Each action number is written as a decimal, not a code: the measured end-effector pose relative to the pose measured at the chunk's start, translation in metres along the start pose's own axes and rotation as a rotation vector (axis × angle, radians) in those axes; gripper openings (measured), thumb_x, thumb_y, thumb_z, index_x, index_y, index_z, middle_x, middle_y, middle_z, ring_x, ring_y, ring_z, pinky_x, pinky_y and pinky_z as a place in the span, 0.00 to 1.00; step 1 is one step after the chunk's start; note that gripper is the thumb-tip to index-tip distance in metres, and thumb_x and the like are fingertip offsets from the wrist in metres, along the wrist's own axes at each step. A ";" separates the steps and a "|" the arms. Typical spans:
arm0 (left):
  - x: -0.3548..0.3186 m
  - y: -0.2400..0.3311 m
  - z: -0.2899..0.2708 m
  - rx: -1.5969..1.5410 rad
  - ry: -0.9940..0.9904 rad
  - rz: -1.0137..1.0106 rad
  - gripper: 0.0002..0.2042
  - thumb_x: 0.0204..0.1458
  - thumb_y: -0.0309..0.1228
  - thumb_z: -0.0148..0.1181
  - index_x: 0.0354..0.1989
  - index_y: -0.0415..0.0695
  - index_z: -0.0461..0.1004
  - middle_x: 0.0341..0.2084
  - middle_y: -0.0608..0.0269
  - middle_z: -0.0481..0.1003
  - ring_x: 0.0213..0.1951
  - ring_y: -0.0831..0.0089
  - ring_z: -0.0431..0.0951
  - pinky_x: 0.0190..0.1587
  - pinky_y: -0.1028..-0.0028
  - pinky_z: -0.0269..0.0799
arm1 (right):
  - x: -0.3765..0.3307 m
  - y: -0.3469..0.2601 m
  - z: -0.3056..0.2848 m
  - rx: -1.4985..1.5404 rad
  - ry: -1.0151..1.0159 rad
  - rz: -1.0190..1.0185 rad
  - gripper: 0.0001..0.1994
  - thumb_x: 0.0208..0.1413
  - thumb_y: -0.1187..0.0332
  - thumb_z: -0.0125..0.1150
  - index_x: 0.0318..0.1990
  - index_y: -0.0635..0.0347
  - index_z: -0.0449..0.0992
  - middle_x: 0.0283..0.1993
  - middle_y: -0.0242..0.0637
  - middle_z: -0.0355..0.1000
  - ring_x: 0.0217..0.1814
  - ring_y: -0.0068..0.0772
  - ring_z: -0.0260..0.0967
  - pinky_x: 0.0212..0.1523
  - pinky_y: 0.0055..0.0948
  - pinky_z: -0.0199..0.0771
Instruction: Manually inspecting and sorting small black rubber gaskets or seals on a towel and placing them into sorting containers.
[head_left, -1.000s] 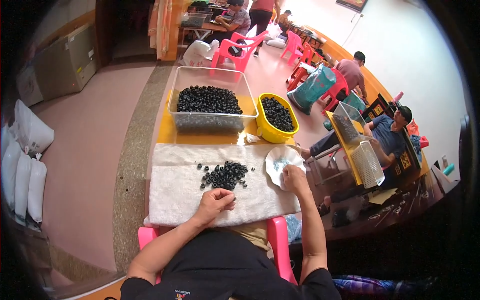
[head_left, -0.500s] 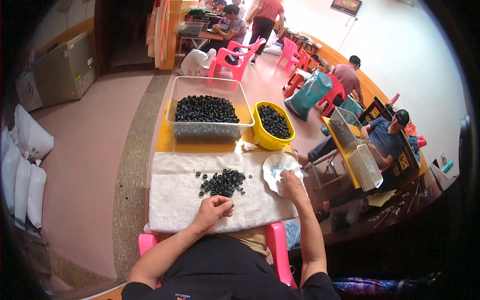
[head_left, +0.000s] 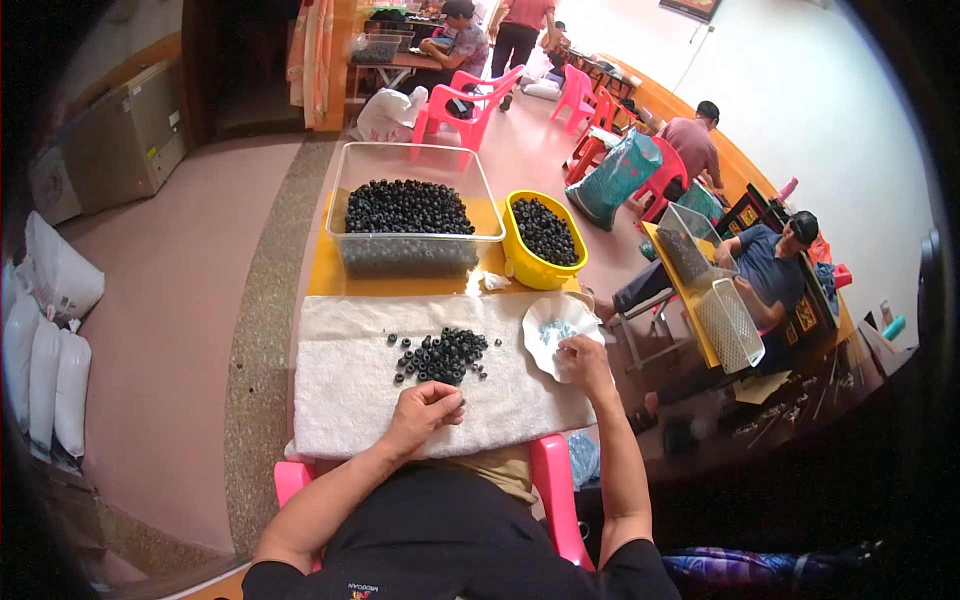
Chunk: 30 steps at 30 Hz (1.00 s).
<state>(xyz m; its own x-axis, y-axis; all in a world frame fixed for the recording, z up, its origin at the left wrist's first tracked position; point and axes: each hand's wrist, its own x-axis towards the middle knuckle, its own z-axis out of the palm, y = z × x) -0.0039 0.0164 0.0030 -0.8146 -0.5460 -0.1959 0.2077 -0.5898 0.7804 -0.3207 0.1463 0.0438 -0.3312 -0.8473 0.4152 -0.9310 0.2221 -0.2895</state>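
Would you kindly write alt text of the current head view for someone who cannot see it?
A person's left hand seems to pinch a dark piece beside a pile of black ringlike pieces on a white towel, while the right hand is over a scalloped white dish. Behind the towel stand a clear bin and a yellow tub, both holding similar pieces.

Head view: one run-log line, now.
left hand: pinched, contents unclear, by black ring pile | right hand: at white dish | surface: white towel | beyond: clear bin, yellow tub, holding black rings
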 end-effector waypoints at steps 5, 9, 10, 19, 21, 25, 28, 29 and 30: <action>0.001 0.002 0.002 0.005 0.003 0.008 0.07 0.58 0.28 0.62 0.40 0.38 0.76 0.31 0.64 0.78 0.33 0.78 0.78 0.40 0.75 0.79 | -0.004 0.006 0.001 0.056 -0.009 0.130 0.10 0.49 0.75 0.62 0.40 0.63 0.81 0.35 0.49 0.76 0.38 0.49 0.76 0.41 0.36 0.74; -0.001 0.002 0.001 0.008 0.010 0.009 0.07 0.58 0.28 0.61 0.40 0.38 0.76 0.31 0.64 0.78 0.33 0.78 0.78 0.40 0.75 0.79 | -0.001 -0.004 -0.004 -0.071 -0.053 0.040 0.10 0.49 0.77 0.60 0.40 0.64 0.81 0.36 0.50 0.76 0.39 0.50 0.75 0.43 0.36 0.74; 0.000 0.001 0.000 -0.001 0.014 0.000 0.07 0.58 0.28 0.61 0.40 0.38 0.76 0.31 0.64 0.78 0.33 0.78 0.78 0.40 0.75 0.78 | 0.000 -0.008 -0.005 -0.080 -0.017 0.014 0.09 0.50 0.77 0.60 0.39 0.64 0.81 0.36 0.50 0.76 0.40 0.50 0.75 0.43 0.37 0.74; -0.001 0.001 0.001 0.016 -0.024 0.022 0.08 0.60 0.27 0.59 0.45 0.39 0.75 0.32 0.63 0.78 0.34 0.76 0.79 0.39 0.73 0.79 | -0.006 0.008 0.006 0.088 0.127 0.056 0.07 0.52 0.76 0.61 0.38 0.65 0.80 0.36 0.49 0.77 0.38 0.47 0.76 0.41 0.35 0.75; -0.001 -0.001 0.001 0.020 -0.042 0.016 0.09 0.60 0.28 0.58 0.47 0.39 0.75 0.32 0.63 0.78 0.34 0.76 0.79 0.40 0.74 0.79 | -0.006 0.011 0.008 0.075 0.141 0.030 0.06 0.53 0.76 0.61 0.38 0.65 0.80 0.34 0.48 0.78 0.35 0.43 0.77 0.39 0.33 0.75; 0.000 -0.001 0.003 0.067 -0.055 0.043 0.09 0.61 0.29 0.58 0.46 0.38 0.75 0.32 0.65 0.77 0.33 0.79 0.78 0.40 0.76 0.79 | -0.007 0.016 0.012 0.276 0.179 0.097 0.05 0.56 0.75 0.61 0.38 0.66 0.80 0.28 0.38 0.77 0.29 0.23 0.73 0.32 0.24 0.73; -0.001 -0.002 0.001 0.091 -0.051 0.053 0.09 0.61 0.28 0.57 0.45 0.37 0.75 0.32 0.65 0.77 0.33 0.79 0.79 0.40 0.76 0.79 | -0.004 0.007 0.008 0.307 0.135 0.214 0.06 0.56 0.74 0.62 0.38 0.67 0.80 0.26 0.34 0.76 0.28 0.17 0.71 0.31 0.21 0.72; -0.001 -0.002 0.000 0.120 -0.047 0.059 0.08 0.61 0.28 0.57 0.45 0.37 0.75 0.32 0.63 0.77 0.34 0.78 0.79 0.40 0.75 0.79 | -0.002 0.003 0.006 0.328 0.106 0.275 0.06 0.56 0.74 0.62 0.38 0.67 0.80 0.25 0.33 0.76 0.28 0.17 0.71 0.31 0.21 0.72; 0.000 -0.001 0.001 0.150 -0.049 0.062 0.08 0.61 0.27 0.57 0.44 0.36 0.75 0.32 0.62 0.78 0.34 0.77 0.78 0.40 0.74 0.80 | -0.002 0.001 0.004 0.329 0.107 0.285 0.06 0.56 0.74 0.62 0.38 0.67 0.80 0.25 0.33 0.76 0.28 0.17 0.71 0.31 0.21 0.72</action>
<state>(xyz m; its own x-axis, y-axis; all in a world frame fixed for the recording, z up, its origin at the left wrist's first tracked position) -0.0046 0.0177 0.0024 -0.8288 -0.5468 -0.1186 0.1781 -0.4588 0.8705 -0.3206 0.1461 0.0391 -0.5978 -0.7157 0.3611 -0.7077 0.2596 -0.6571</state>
